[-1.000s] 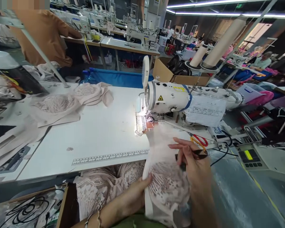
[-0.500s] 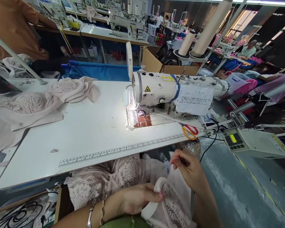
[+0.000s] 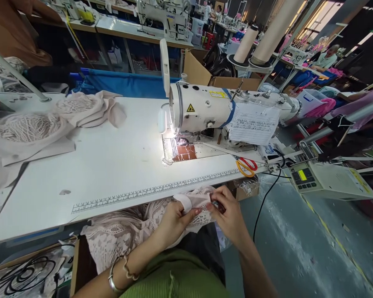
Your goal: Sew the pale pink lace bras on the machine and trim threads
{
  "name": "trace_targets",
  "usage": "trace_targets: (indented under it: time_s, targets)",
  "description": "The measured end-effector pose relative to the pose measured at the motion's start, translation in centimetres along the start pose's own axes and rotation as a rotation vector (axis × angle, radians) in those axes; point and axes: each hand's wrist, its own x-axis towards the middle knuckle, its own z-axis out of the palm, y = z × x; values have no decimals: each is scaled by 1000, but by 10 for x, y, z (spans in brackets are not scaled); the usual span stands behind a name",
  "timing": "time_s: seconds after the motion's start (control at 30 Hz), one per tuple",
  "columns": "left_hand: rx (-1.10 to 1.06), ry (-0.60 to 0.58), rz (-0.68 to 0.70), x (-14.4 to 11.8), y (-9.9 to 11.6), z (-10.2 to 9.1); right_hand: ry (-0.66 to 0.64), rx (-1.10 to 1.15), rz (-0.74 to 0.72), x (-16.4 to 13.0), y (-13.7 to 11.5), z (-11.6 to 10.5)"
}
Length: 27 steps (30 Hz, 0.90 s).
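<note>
Pinching a pink lace piece (image 3: 196,203) between both hands, just below the near edge of the white table (image 3: 112,165). Left hand (image 3: 174,219) gripping its folded band, right hand (image 3: 228,213) closed on the lace and a small dark tool (image 3: 216,204). Scissors (image 3: 246,166) beside the sewing machine (image 3: 211,114); more lace (image 3: 34,128) piled far left.

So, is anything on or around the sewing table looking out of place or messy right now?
Nothing looks damaged or spilled. The scissors lie right at the table's front edge. A small fabric scrap sits alone on the bare top. Both hands hold the lace piece below the table edge.
</note>
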Motion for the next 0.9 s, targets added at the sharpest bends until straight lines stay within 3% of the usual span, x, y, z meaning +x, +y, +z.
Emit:
trace_targets:
  time_s: [0.1, 0.17, 0.27, 0.33, 0.43, 0.5, 0.57, 0.67, 0.77, 0.9]
  targets:
    - [189, 29, 84, -6, -2, -5, 36, -59, -28, 1, 3, -2]
    - [296, 114, 202, -11, 1, -14, 49, -89, -19, 3, 5, -11]
    - [294, 251, 291, -11, 15, -28, -75, -70, 5, 8, -2, -32]
    - [282, 112, 343, -3, 28, -35, -280, -23, -30, 12, -14, -45]
    - [307, -354, 489, 15, 45, -39, -559, 37, -103, 16, -36, -57]
    - [268, -524, 542, 26, 51, -40, -634, 31, -125, 17, -46, -60]
    - [200, -585, 540, 34, 52, -43, -640, 5, -115, 19, -49, -59]
    - [169, -700, 409, 37, 51, -50, -644, -61, -127, 23, -41, -58]
    - [192, -739, 259, 37, 49, -58, -682, -193, -298, 30, -29, -57]
    - [125, -753, 256, 40, 52, -63, -725, -201, -407, 40, -18, -57]
